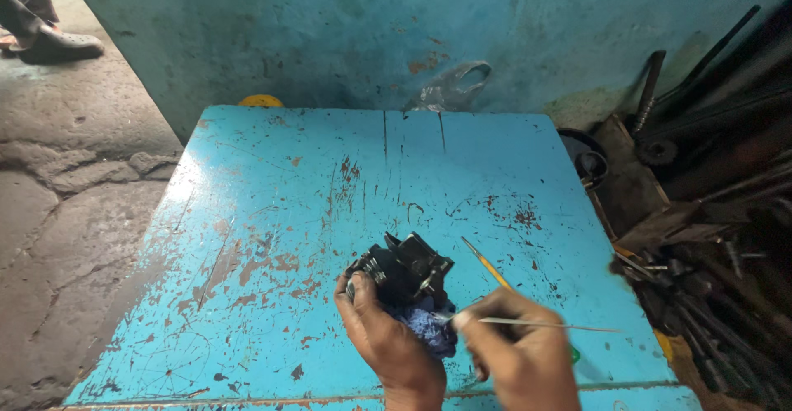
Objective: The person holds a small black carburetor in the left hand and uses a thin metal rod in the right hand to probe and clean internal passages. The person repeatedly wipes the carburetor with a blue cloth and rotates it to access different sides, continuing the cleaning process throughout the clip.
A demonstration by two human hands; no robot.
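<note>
Head view: low in the centre of the frame my left hand (384, 341) grips a black metal part (402, 272) over a blue rag (429, 326) on the blue table (272, 205). My right hand (520, 353) pinches a thin rod (544, 324). I judge cleaning is midway; next needs steady aim into the part.

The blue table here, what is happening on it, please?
A person works over a worn blue metal table. The left hand grips a small black machine part resting on a blue cloth. The right hand holds a thin metal rod, its near end close to the cloth. A yellow-handled tool lies on the table just beside the part. Dark metal scrap is piled to the right.
</note>
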